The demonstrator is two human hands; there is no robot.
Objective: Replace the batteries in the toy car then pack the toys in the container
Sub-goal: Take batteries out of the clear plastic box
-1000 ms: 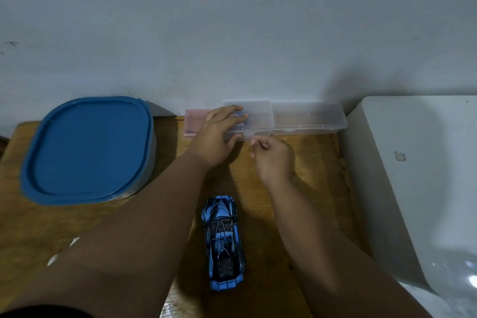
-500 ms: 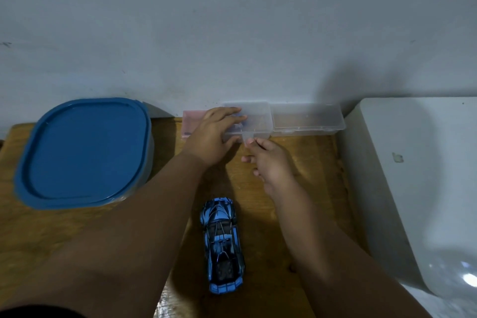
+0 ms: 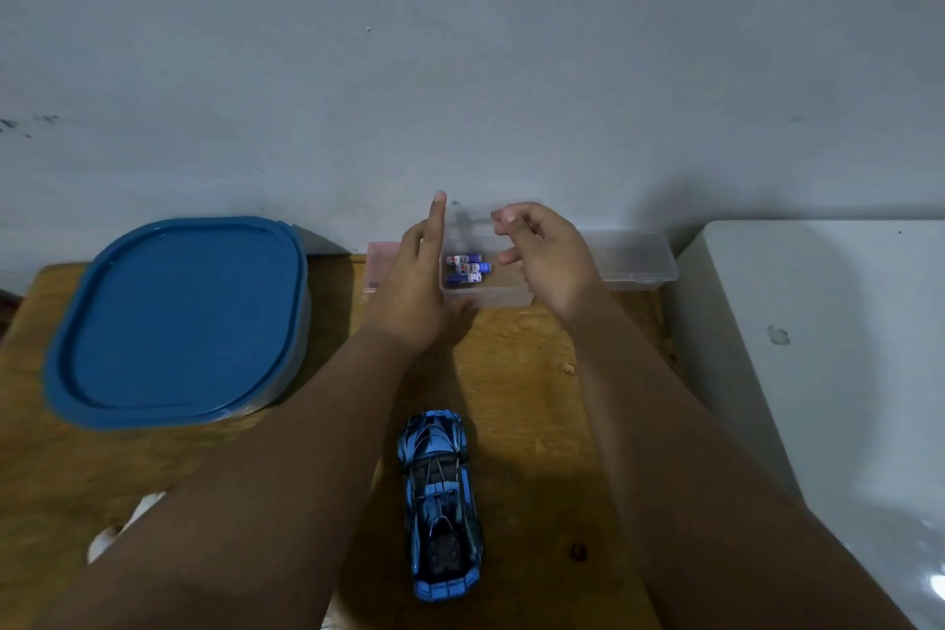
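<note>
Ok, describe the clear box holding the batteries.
The clear box is small, translucent plastic, lid raised. It sits at the back of the table between a pink box and a second clear box. Blue-and-white batteries lie inside. The left hand rests against its left side; the right hand is above it.

Dim, bluish indoor light, prob. coming from above/behind. Arms (image 3: 317, 450) are casting soft shadows on table (image 3: 537, 373) and wall (image 3: 460, 67). Glare is showing on white surface (image 3: 869, 425), bottom-right. Wide-angle is bending edges; detail looking soft.
</note>
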